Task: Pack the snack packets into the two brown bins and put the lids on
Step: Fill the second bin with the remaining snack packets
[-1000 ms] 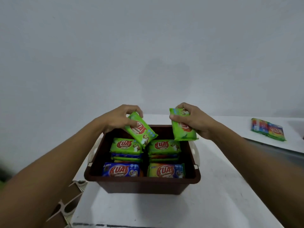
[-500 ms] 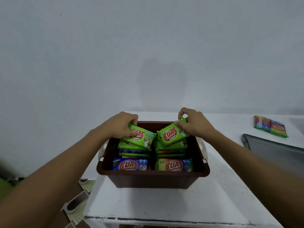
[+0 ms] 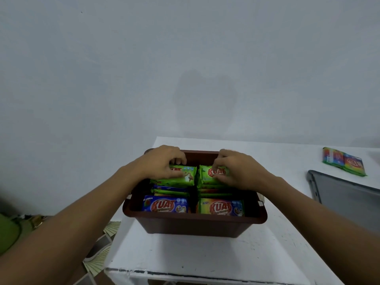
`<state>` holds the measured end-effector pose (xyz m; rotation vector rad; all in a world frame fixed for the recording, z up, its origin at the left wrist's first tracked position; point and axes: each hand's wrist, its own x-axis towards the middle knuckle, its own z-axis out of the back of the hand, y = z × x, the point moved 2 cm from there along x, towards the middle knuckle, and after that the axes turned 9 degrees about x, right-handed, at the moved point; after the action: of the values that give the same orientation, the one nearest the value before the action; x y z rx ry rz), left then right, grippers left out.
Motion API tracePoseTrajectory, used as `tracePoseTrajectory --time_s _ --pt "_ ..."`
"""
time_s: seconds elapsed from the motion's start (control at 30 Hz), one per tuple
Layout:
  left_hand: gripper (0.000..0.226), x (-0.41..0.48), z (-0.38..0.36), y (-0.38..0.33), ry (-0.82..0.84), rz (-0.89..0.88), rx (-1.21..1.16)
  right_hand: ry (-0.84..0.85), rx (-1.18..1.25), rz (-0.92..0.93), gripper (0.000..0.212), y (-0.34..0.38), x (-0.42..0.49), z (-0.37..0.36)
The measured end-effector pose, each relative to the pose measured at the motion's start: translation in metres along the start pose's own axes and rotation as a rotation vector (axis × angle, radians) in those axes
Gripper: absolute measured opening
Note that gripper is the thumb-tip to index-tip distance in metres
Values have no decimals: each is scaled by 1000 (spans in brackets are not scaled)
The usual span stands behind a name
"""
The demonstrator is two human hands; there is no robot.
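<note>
White table: spreads beneath both forearms.
Brown bin: lidless, below both hands, snack packets stacked inside.
Left hand: fingers curled, gripping left green packet atop the far stack.
Right hand: fingers curled, pinching right green packet likewise.
Loose packets: well right of the right hand.

A single wide-angle view from the person's head looks forward and down, close over the brown bin on the white surface; the pale wall fills its upper half.
</note>
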<state>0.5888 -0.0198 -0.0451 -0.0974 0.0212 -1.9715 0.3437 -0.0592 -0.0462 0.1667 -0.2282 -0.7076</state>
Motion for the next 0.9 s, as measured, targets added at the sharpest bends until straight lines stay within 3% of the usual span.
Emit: tracePoseTrajectory --time_s 0.13,0.3,0.53,0.9 --pt "50 5 -7 -5 127 -27 104 96 -29 -20 37 -4 3 -5" --pt "43 3 -9 2 75 6 95 99 -49 -24 29 -4 8 -4" --pt "46 3 -15 -2 47 -11 185 88 -145 -22 49 -3 6 -11" --pt "48 1 -12 0 43 12 193 108 -100 -89 44 -3 3 -9"
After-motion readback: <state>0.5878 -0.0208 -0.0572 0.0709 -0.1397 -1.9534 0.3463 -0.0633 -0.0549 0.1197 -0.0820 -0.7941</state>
